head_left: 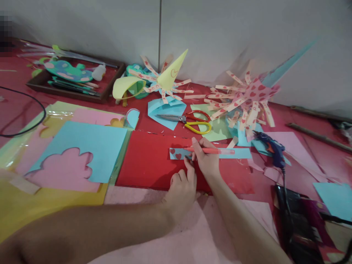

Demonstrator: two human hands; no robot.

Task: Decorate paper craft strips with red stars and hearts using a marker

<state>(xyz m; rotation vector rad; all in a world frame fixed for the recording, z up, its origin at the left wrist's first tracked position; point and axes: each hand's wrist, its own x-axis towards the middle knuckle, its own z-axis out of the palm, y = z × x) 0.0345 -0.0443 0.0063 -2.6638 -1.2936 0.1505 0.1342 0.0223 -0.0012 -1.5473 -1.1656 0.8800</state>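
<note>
A narrow light-blue paper strip lies flat across a red board. Red hearts are drawn on the strip's left end. My right hand grips a red pen over the strip, and its tip is near the hearts. My left hand rests on the board below, index finger stretched to the strip's lower edge and the other fingers bent. Scissors with red and yellow handles lie open behind the board.
Paper pieces cover the left side. Behind stand a yellow cone craft and a pink-and-blue one. A brown tray holds craft items. At right are a glue gun with a cord and a black case.
</note>
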